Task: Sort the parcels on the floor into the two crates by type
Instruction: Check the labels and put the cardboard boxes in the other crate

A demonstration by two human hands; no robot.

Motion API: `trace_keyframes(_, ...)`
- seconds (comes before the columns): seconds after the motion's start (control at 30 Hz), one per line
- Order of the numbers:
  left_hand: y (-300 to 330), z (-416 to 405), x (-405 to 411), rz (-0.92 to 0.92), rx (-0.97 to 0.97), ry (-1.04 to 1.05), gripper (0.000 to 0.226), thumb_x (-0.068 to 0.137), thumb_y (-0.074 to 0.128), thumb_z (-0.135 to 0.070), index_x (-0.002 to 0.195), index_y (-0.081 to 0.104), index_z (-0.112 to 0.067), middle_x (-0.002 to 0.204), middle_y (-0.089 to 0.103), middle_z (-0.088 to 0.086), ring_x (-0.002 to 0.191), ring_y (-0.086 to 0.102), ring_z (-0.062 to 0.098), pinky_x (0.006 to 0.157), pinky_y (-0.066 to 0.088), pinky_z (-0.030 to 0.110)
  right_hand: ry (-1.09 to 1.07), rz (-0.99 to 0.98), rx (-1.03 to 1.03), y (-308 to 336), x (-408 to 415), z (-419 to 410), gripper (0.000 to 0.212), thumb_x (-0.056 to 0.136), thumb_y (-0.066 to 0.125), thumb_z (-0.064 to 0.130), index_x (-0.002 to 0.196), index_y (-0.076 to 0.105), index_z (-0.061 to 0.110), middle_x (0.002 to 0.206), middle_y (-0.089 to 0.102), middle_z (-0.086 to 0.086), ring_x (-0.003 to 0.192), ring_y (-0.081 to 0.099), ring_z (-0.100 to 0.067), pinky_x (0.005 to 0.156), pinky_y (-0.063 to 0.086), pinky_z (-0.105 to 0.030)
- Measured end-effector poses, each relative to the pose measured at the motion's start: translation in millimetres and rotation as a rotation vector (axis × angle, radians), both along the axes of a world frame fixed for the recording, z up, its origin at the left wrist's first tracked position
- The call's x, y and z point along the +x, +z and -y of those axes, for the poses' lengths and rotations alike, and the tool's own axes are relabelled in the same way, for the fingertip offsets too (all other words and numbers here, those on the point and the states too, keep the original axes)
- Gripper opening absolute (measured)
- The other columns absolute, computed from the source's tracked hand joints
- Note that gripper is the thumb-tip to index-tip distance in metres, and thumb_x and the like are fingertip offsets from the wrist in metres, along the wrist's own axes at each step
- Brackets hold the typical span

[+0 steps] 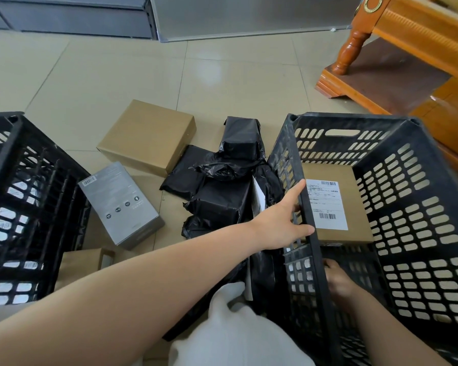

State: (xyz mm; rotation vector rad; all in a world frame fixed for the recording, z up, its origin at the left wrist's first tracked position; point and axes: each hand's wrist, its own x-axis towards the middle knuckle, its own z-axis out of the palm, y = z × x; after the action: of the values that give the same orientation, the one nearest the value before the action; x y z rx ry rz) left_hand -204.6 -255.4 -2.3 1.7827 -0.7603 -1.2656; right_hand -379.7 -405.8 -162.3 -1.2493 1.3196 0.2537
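One labelled cardboard box [336, 204] lies in the right crate [407, 207]; rigid, probably light, best held by opposite edges. The left hand [280, 225] has its grip spread open against the crate wall; the right hand's [339, 283] grip cannot be judged. On the floor [117, 75] between crates: three boxes, roughly four soft, slippery black bags [222, 191].

— Anything readable on the white shipping label [327, 204] of the brown cardboard box [354, 207]?
— Barcodes only; its print is too small.
— The grey carton [121, 204]?
— A barcode sticker and perhaps four round icons.
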Motion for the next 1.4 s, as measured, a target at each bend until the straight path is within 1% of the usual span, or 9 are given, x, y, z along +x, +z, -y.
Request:
trace_keyframes(0.13, 1.3, -1.5, -1.1, -0.002, 0.008, 0.015, 0.095, 0.094, 0.064, -0.018, 0.150, -0.004, -0.055, 0.157, 0.035, 0.006, 0.107, 0.065, 0.033, 0.086, 0.058, 0.043, -0.250, -0.051, -0.142, -7.2, 7.6, 8.3, 0.088, 0.083, 0.075, 0.022, 0.152, 0.021, 0.013, 0.135, 0.052, -0.025, 0.114, 0.057, -0.042, 0.094, 0.051, -0.056)
trace_keyframes(0.27, 0.5, -5.3, 3.7, -0.037, -0.005, 0.016, 0.089, 0.094, 0.063, -0.019, 0.150, 0.003, -0.055, 0.157, 0.033, 0.008, 0.102, 0.067, 0.027, 0.089, 0.057, 0.044, -0.468, -0.033, -0.225, 19.8, 21.3, 0.4, 0.068, 0.083, 0.066, 0.022, 0.141, 0.035, 0.007, 0.118, 0.061, -0.025, 0.090, 0.065, -0.036, 0.076, 0.057, -0.050)
trace_keyframes(0.37, 4.6, -8.0, 10.2, -0.036, -0.004, 0.074, 0.073, 0.097, 0.059, -0.021, 0.153, 0.018, -0.046, 0.146, 0.044, 0.001, 0.092, 0.057, 0.022, 0.079, 0.051, 0.035, -0.496, 0.026, -0.337, 46.9, 32.9, -2.5, 0.058, 0.094, 0.058, 0.017, 0.146, 0.035, 0.004, 0.134, 0.054, -0.018, 0.108, 0.054, -0.031, 0.091, 0.041, -0.037)
trace_keyframes(0.43, 9.9, -12.1, 16.2, -0.050, -0.002, 0.140, 0.062, 0.098, 0.055, -0.021, 0.152, 0.030, -0.040, 0.120, 0.055, -0.011, 0.093, 0.051, 0.018, 0.080, 0.044, 0.030, -0.492, 0.105, -0.411, 71.4, 43.8, -2.6, 0.057, 0.095, 0.054, 0.017, 0.148, 0.036, 0.008, 0.141, 0.052, -0.015, 0.120, 0.052, -0.032, 0.096, 0.040, -0.036)
trace_keyframes(0.5, 16.7, -16.6, 24.3, -0.041, 0.014, 0.147, 0.057, 0.099, 0.053, -0.023, 0.151, 0.034, -0.038, 0.109, 0.054, -0.014, 0.091, 0.050, 0.014, 0.077, 0.041, 0.024, -0.466, 0.186, -0.435, 100.7, 58.3, -5.7, 0.054, 0.096, 0.053, 0.017, 0.147, 0.037, 0.011, 0.135, 0.055, -0.013, 0.111, 0.055, -0.028, 0.088, 0.046, -0.037)
trace_keyframes(0.6, 30.9, -25.6, 41.8, 0.036, 0.059, 0.118, 0.058, 0.100, 0.052, -0.029, 0.153, 0.030, -0.036, 0.133, 0.050, 0.000, 0.105, 0.051, 0.014, 0.083, 0.043, 0.020, -0.429, 0.309, -0.439, 142.6, 79.9, -9.1, 0.049, 0.097, 0.050, 0.018, 0.144, 0.038, 0.019, 0.121, 0.061, -0.008, 0.097, 0.062, -0.024, 0.068, 0.049, -0.033)
trace_keyframes(0.73, 50.6, -46.9, 71.1, 0.154, 0.068, 0.165, 0.052, 0.100, 0.049, -0.027, 0.151, 0.038, -0.031, 0.138, 0.051, -0.005, 0.105, 0.054, 0.016, 0.098, 0.046, 0.035, -0.304, 0.379, -0.593, 189.5, 107.1, -23.5, 0.048, 0.097, 0.048, 0.024, 0.144, 0.038, 0.027, 0.108, 0.054, 0.007, 0.082, 0.054, -0.009, 0.076, 0.046, -0.034)
trace_keyframes(0.93, 61.2, -97.3, 125.5, 0.236, 0.062, 0.325, 0.048, 0.099, 0.047, -0.023, 0.146, 0.044, -0.032, 0.149, 0.046, -0.009, 0.135, 0.044, 0.012, 0.115, 0.036, 0.038, -0.080, 0.541, -0.696, 218.2, 149.1, -61.9, 0.046, 0.099, 0.049, 0.016, 0.144, 0.037, 0.021, 0.138, 0.048, 0.005, 0.124, 0.045, -0.010, 0.097, 0.032, -0.026)
trace_keyframes(1.4, -16.4, -258.7, 178.1, 0.323, 0.415, 0.401, 0.053, 0.097, 0.054, -0.030, 0.147, 0.038, -0.032, 0.152, 0.039, -0.001, 0.124, 0.051, 0.021, 0.101, 0.047, 0.038, 0.438, 0.453, -0.522, 143.4, 205.7, -159.7, 0.045, 0.100, 0.053, 0.021, 0.142, 0.037, 0.023, 0.142, 0.048, 0.002, 0.130, 0.045, -0.015, 0.099, 0.036, -0.028)
